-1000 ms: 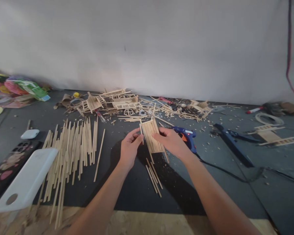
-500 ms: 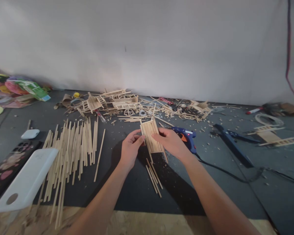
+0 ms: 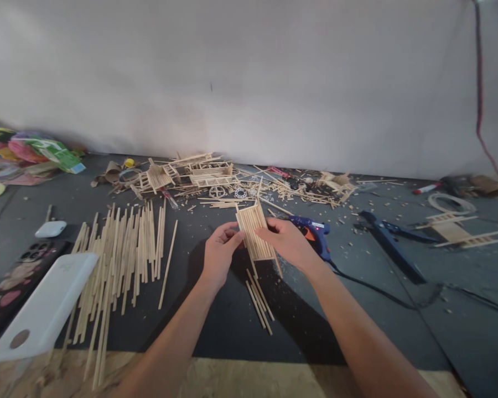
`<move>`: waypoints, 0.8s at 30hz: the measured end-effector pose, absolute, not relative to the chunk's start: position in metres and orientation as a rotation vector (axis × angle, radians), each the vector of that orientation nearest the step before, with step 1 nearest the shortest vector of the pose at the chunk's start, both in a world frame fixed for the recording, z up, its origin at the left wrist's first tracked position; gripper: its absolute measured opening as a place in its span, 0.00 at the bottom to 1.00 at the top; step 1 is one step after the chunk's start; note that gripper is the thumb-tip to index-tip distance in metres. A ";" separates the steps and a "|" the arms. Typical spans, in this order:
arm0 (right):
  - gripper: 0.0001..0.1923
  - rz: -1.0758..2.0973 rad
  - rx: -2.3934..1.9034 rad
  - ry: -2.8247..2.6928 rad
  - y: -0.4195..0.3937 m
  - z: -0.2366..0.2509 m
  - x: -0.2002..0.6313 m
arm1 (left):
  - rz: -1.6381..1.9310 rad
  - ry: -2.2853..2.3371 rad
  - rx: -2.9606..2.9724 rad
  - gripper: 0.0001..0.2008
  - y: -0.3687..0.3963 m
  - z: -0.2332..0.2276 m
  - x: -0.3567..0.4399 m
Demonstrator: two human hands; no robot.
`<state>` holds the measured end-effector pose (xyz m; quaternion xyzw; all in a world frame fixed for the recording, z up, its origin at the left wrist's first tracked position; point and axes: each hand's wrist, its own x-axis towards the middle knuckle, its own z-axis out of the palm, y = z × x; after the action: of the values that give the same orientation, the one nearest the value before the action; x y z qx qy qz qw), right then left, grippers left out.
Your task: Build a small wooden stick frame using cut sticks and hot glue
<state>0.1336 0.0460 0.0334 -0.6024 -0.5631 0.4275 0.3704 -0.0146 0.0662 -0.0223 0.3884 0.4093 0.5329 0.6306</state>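
Note:
A small panel of glued wooden sticks is held between my two hands above the dark mat. My left hand pinches its left edge, and my right hand grips its right side. Two longer sticks stick out below the panel. A few loose short sticks lie on the mat just under my hands. A blue hot glue gun with an orange trigger lies right behind my right hand, its black cord trailing to the right.
A spread of long wooden sticks lies at left. Stick models and scraps pile along the wall. A white power bank, a phone and a white case sit at far left. A blue cutter and a ladder-like stick frame lie at right.
Both hands keep hold of the stick panel and have shifted it very slightly; the view has drifted a little to the right. Nothing else has moved.

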 end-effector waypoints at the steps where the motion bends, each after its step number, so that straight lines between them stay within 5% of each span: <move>1: 0.09 1.094 -1.544 -1.449 0.046 0.033 0.134 | 1.219 0.936 0.889 0.15 0.066 -0.023 -0.015; 24: 0.13 1.086 -1.625 -1.536 0.045 0.039 0.132 | 1.221 0.986 0.989 0.15 0.067 -0.026 -0.016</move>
<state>0.1322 0.0450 0.0393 -0.6189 -0.5850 0.4135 0.3222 -0.0156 0.0673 -0.0257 0.4267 0.4251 0.5268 0.5997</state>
